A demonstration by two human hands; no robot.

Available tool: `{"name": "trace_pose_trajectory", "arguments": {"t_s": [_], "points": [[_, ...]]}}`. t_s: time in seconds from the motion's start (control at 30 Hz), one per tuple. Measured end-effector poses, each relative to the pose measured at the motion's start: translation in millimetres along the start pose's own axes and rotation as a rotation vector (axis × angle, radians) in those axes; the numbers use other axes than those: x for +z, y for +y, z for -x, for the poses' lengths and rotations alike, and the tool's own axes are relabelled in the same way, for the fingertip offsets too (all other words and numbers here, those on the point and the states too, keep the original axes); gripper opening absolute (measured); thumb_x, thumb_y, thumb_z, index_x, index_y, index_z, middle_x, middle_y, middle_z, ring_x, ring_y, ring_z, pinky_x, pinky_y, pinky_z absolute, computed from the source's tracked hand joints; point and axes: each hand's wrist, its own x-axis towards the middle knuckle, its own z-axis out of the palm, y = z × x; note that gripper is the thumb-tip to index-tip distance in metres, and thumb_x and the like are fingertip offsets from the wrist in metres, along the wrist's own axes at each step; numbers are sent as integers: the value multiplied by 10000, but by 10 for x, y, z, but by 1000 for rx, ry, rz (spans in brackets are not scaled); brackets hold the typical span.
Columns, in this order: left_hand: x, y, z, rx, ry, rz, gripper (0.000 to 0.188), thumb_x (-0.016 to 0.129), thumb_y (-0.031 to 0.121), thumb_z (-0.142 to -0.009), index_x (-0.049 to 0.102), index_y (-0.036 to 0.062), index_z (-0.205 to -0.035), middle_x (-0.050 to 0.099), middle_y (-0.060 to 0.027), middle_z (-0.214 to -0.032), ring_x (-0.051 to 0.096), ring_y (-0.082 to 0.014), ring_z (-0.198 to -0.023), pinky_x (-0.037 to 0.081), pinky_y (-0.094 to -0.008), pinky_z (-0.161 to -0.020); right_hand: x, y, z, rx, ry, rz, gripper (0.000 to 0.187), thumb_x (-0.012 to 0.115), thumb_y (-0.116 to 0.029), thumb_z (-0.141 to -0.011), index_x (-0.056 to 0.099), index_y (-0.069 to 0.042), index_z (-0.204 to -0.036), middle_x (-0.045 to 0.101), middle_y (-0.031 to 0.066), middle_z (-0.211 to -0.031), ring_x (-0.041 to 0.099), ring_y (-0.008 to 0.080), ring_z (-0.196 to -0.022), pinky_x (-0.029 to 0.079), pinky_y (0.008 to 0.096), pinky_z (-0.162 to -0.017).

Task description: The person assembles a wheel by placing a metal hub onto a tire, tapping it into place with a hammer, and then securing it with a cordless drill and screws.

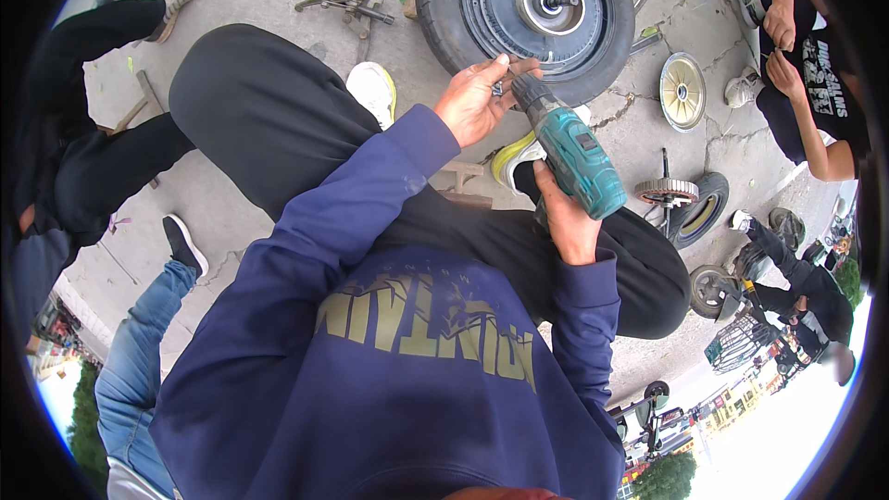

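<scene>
- Head view: wraps right hand (567,220) around the near end of teal drill (582,159); clamped on it.
- Probably grips there to bear the weight, leaving chuck (531,91) free, aimed far and left.
- Pinches small dark metal piece (498,89) in left hand (466,107), fingertips apparently together on it; seems held close to chuck for easy sight. Cannot tell whether touching.
- Extends drill body far from right grip, chuck just right of left fingertips.
- Shows tyred wheel (528,26) lying flat just beyond, presumably for stability; gold disc (682,93) to its right.
</scene>
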Motion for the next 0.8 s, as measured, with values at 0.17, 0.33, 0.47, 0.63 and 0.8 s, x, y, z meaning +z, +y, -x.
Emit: {"name": "trace_pose_trajectory", "arguments": {"t_s": [0.17,0.33,0.47,0.63,0.8], "points": [[-74,-87,-110,30,160,20,306,473,234,-1081,564,-7,-1245,674,-125,-1205,625,-200,-1125,521,-368,-1011,122,77,-126,33,25,-33,289,766,-121,-861,707,-11,-1122,735,78,-1026,681,162,-914,532,341,-837],[-85,-97,-210,66,233,45,285,470,217,-1081,588,-12,-1203,677,-123,-1164,632,-210,-1080,524,-376,-1003,205,72,-191,78,25,-47,288,766,-120,-860,706,-10,-1119,735,80,-1028,686,168,-915,534,341,-838],[-31,-68,-213,61,273,51,272,480,206,-1077,614,-15,-1163,677,-123,-1153,631,-208,-1063,515,-377,-1008,215,87,-227,30,32,12,299,775,-123,-851,706,-10,-1120,735,83,-1031,689,170,-920,535,343,-837],[-33,-80,-211,120,370,-97,279,549,220,-1049,641,-30,-1131,702,-106,-1055,667,-191,-931,555,-334,-879,237,27,-275,23,24,35,296,773,-115,-848,707,-10,-1116,736,87,-1032,693,172,-920,537,345,-836],[-53,-120,-281,346,494,-551,292,566,194,-1027,649,-31,-861,726,-100,-796,703,-188,-637,567,-306,-549,272,-89,-437,-54,10,78,294,759,-67,-820,708,-3,-1103,736,82,-1016,691,169,-906,536,341,-831]]}}
